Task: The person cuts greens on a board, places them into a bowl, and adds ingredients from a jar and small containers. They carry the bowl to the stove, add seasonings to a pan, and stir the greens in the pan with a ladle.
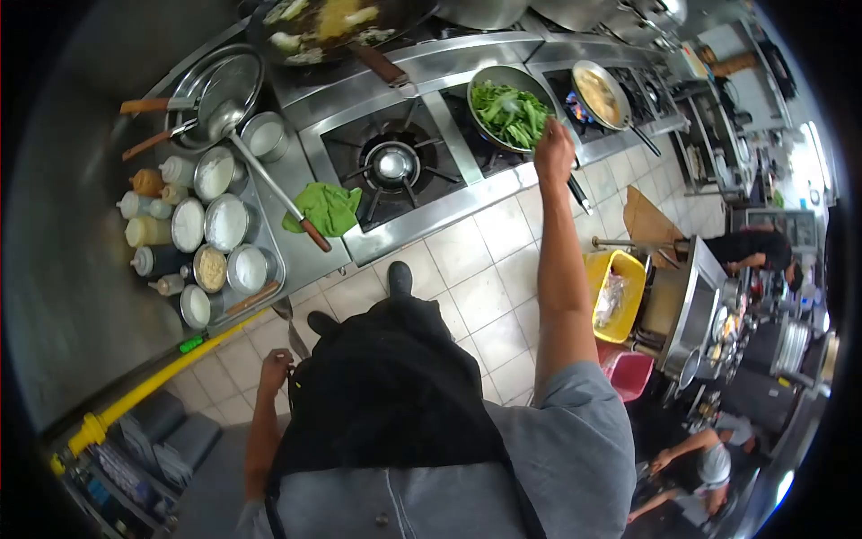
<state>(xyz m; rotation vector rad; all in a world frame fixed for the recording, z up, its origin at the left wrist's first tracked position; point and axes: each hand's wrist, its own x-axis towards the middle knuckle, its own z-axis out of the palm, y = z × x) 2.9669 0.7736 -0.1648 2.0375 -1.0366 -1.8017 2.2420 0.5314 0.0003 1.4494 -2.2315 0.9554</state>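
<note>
My right hand [554, 154] is over the near right edge of a pan of leafy greens [510, 115], its fingers drawn together. What they hold, if anything, I cannot make out. A small whitish blur shows above the greens. The pan's black handle [579, 192] points toward me, below my wrist. Low at my left side, my left hand [278, 366] is closed around a long metal utensil [294, 334] whose flat end points toward the counter.
A lit burner [579, 110] heats a second pan [600, 93]. A wok [332, 27] with frying food stands at the back. Left are bowls of powder [226, 223], squeeze bottles [148, 232], a ladle [269, 175] and green cloth [328, 208]. A yellow bin [620, 296] and other people are right.
</note>
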